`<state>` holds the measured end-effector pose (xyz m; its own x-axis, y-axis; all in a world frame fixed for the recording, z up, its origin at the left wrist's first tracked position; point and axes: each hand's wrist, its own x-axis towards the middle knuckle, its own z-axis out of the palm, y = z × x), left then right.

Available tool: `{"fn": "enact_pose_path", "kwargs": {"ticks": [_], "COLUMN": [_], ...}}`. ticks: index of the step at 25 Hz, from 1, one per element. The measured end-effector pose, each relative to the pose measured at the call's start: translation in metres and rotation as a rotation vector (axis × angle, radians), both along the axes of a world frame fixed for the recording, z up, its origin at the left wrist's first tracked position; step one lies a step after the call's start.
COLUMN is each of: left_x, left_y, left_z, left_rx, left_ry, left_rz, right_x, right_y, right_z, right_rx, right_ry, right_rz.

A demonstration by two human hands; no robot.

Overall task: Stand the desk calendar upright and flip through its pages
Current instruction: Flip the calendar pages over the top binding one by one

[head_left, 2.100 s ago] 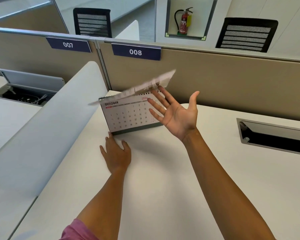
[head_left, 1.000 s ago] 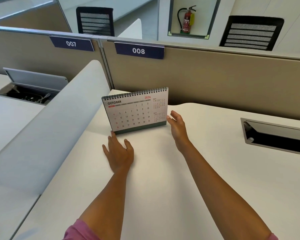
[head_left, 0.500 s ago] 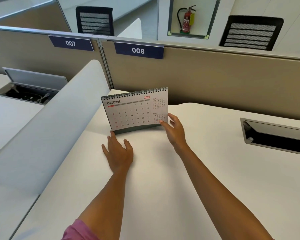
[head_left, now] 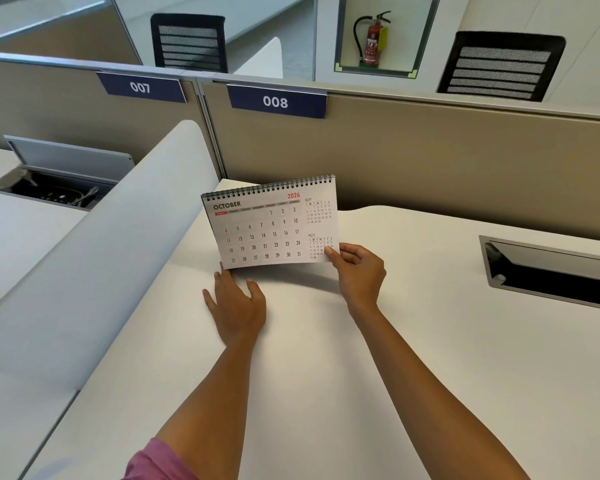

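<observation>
White paper is what the coming move turns on: the October page [head_left: 271, 230] of the desk calendar [head_left: 269, 192] is pinched at its lower right corner by the right hand [head_left: 359, 271], thumb on the printed face and fingers curled behind, so that grip is closed on the sheet alone; the page's free bottom edge is lifted toward the camera, while its top edge hangs from the spiral binding [head_left: 269, 187], which runs left to right along the calendar's long axis, up and away from the grip; the calendar stands on the white bench [head_left: 326, 375] near the beige partition [head_left: 430, 161]; the left hand [head_left: 238, 306] lies flat and relaxed on the bench, fingertips at the lower left corner, holding nothing; the right hand is plainly placed to swing the page up and back over the binding.
</observation>
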<state>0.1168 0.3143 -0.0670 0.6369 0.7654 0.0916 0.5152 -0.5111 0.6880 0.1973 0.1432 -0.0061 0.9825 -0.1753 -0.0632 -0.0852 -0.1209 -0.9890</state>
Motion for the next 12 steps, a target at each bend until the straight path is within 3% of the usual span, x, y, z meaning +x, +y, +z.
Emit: {"fn": "enact_pose_path", "kwargs": {"ticks": [12], "left_x": [0.0011], "left_y": [0.0007], "left_z": [-0.0021], "left_rx": [0.004], "left_ry": [-0.006], "left_rz": [0.001], "right_x": [-0.0037], "right_y": [0.0020], "right_z": [-0.0005], "right_rx": [-0.012], "right_ry": [-0.029], "right_rz": [0.077]}}
